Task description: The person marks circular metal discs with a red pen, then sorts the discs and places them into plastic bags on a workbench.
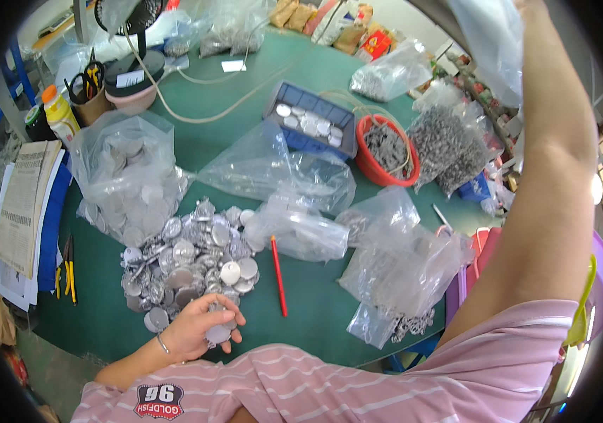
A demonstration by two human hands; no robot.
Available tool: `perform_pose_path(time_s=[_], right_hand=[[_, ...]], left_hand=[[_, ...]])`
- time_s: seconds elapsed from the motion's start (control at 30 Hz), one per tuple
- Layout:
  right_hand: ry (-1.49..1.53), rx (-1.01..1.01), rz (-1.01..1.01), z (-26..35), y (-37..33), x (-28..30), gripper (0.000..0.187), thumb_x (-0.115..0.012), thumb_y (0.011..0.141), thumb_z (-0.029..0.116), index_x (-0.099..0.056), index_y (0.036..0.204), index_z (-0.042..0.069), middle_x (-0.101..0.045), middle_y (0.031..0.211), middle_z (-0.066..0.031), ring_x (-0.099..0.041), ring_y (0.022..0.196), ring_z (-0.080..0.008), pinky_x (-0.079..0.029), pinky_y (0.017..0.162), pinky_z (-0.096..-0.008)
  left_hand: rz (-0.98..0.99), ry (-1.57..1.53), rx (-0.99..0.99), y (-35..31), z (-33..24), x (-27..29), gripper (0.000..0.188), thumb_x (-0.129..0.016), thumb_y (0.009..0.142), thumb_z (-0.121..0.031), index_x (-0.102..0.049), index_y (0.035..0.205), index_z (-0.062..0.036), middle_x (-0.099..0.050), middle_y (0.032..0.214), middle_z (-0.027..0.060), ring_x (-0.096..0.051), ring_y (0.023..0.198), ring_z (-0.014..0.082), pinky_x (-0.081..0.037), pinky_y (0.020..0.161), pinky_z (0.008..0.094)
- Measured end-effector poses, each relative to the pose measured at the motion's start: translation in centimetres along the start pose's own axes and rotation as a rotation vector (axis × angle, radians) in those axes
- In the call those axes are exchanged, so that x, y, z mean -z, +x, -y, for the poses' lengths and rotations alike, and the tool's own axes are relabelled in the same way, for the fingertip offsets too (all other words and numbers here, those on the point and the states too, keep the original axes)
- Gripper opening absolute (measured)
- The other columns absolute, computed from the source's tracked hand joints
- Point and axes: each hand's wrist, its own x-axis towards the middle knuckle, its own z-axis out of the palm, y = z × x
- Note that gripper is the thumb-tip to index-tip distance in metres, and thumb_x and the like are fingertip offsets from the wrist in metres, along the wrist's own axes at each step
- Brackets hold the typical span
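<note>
Down by the table's [315, 303] near edge, your left hand [194, 326] clasps silvery discs [218, 334], seemingly metal and likely light, stiff and slippery, best pinched by the rims; your right hand lies out of frame, its grip unknowable.

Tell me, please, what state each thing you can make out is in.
Left hand: closed around metal discs.
Disc pile: loose, heaped.
Left clear bag: partly filled with discs.
Red pen: lying flat.
Blue bin: open, discs inside.
Red bowl: open, holding small grey parts.
Yellow bottle: upright, orange cap on.
Scissors: standing in a brown holder.
Fan: running or not, cannot tell.
</note>
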Motion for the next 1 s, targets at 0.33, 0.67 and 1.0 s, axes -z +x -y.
perform_pose_path(time_s=[0.33, 0.67, 1.0], right_hand=[[0.896, -0.082, -0.087, -4.3, 6.4, 0.9, 0.030, -0.048, 0.090, 0.019, -0.051, 0.110, -0.004, -0.053, 0.109, -0.0205, -0.055, 0.097, -0.0322, -0.046, 0.083, -0.0389], [-0.896, -0.261, -0.046, 4.7, -1.0, 1.8, 0.019, -0.055, 0.087, 0.016, -0.060, 0.089, -0.002, -0.062, 0.079, -0.0093, -0.060, 0.066, -0.0141, -0.047, 0.053, -0.0219], [0.397, -0.348, -0.397, -0.2, 4.6, 2.5, 0.023, -0.047, 0.086, 0.001, -0.045, 0.105, -0.013, -0.054, 0.094, -0.0240, -0.063, 0.065, -0.0350, -0.058, 0.056, -0.0383]], left_hand=[[0.072, -0.043, -0.016, 0.4, -0.1, 1.0, 0.020, -0.053, 0.084, -0.003, -0.048, 0.103, -0.0004, -0.056, 0.098, 0.0170, -0.062, 0.078, 0.0262, -0.053, 0.054, 0.0337], [-0.020, 0.206, -0.150, 0.3, -2.8, -3.0, 0.020, -0.059, 0.081, -0.006, -0.047, 0.096, -0.0020, -0.056, 0.085, 0.0102, -0.058, 0.065, 0.0163, -0.045, 0.046, 0.0266], [0.120, 1.224, -1.651, 3.6, -18.3, -24.5, 0.063, -0.052, 0.074, -0.001, -0.032, 0.134, -0.0090, -0.055, 0.081, 0.0107, -0.057, 0.069, 0.0198, -0.046, 0.062, 0.0329]])
